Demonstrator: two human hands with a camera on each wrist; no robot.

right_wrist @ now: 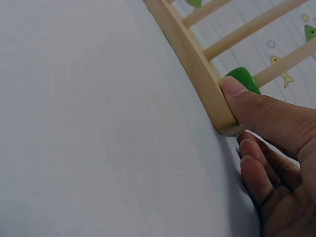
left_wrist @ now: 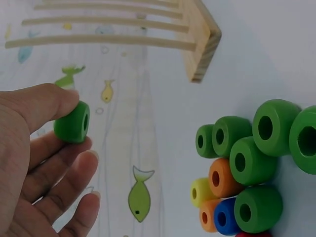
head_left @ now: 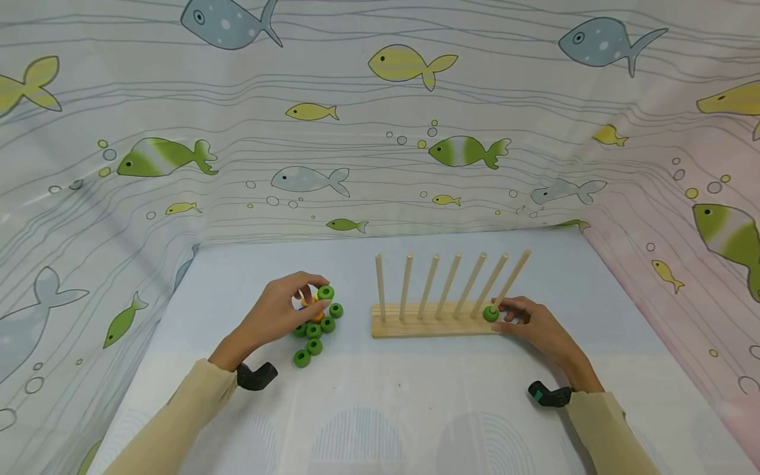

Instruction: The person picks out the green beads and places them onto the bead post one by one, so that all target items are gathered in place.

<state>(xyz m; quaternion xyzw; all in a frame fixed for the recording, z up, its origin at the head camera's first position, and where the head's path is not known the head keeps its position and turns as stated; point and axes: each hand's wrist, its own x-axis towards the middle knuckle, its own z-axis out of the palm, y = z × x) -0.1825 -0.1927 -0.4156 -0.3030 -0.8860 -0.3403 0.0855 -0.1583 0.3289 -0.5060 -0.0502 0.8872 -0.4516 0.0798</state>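
My left hand [head_left: 284, 305] pinches a green bead [left_wrist: 73, 123] between thumb and fingers, with its hole showing in the left wrist view. Below and beside that hand lies a pile of beads: several green beads [head_left: 313, 330], orange beads [left_wrist: 224, 177], a yellow bead [left_wrist: 200, 192] and a blue bead [left_wrist: 226, 216]. On the right, a wooden peg stand [head_left: 436, 326] holds a row of upright pegs. One green bead [head_left: 490, 314] sits at the foot of its rightmost peg. My right hand [head_left: 537, 326] grips that end of the stand, its thumb against the bead.
A pale cloth with faint arch patterns covers the table [head_left: 368, 396]. Behind and at both sides hang sheets [head_left: 380, 132] printed with fish. Part of a red bead [left_wrist: 254, 234] shows at the bottom of the left wrist view.
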